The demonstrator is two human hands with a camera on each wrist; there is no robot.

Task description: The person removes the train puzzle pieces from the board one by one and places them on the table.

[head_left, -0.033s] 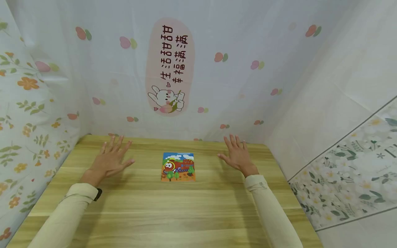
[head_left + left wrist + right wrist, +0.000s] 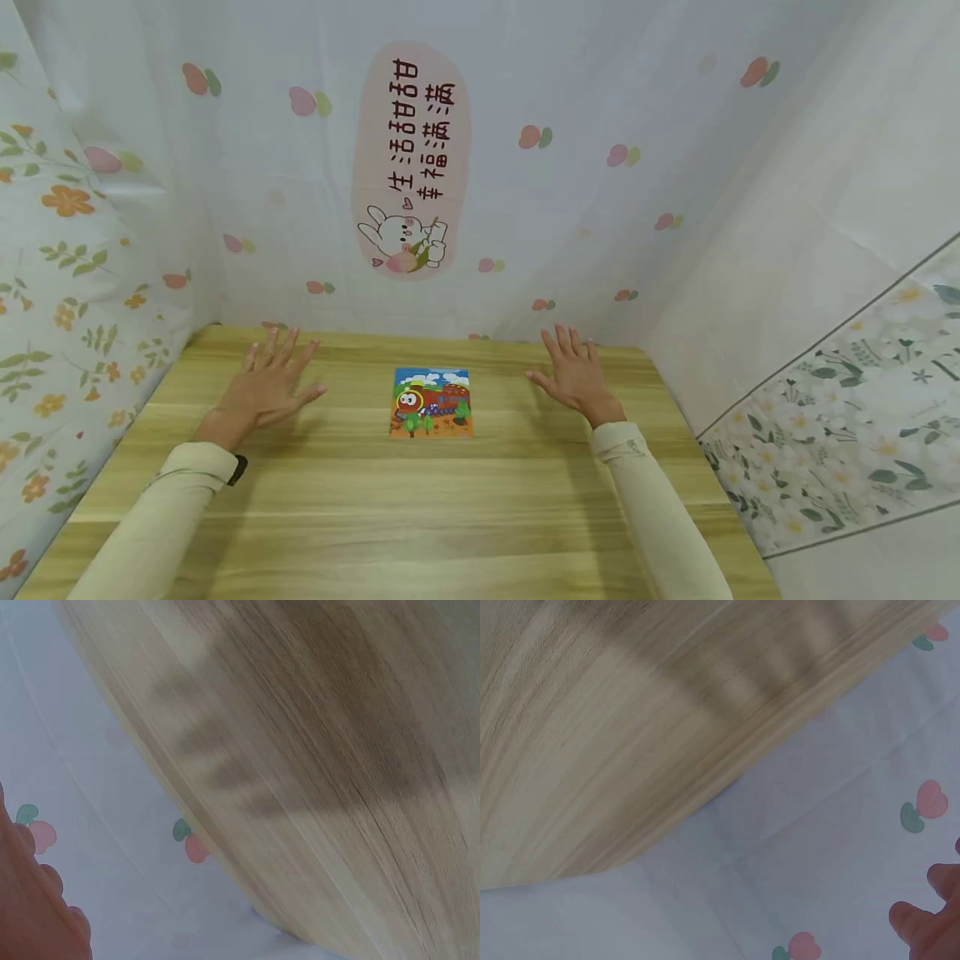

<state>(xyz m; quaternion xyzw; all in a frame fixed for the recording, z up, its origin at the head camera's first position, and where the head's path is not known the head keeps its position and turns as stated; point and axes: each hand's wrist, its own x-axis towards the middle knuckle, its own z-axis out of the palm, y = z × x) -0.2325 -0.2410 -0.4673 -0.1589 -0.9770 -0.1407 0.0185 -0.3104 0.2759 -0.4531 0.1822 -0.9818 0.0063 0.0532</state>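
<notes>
A square picture card or thin booklet (image 2: 431,404) with a cartoon red train lies flat between the two hands on the wooden table (image 2: 420,508). To its left is my left hand (image 2: 262,392), fingers spread and straight, holding nothing. My right hand (image 2: 577,381) is to the card's right, likewise with spread fingers and nothing in them. Both hands point toward the table's far edge, apart from the card. In the left wrist view, part of the left hand (image 2: 37,900) shows at the lower left, and its shadow falls on the wood. Some right fingertips (image 2: 911,921) show in the right wrist view.
Behind the table's far edge hangs a white curtain (image 2: 570,225) printed with fruit, writing and a rabbit. Flowered cloth (image 2: 67,275) borders the left side, and another flowered cloth (image 2: 847,433) the right. A dark band (image 2: 237,470) sits at the left wrist.
</notes>
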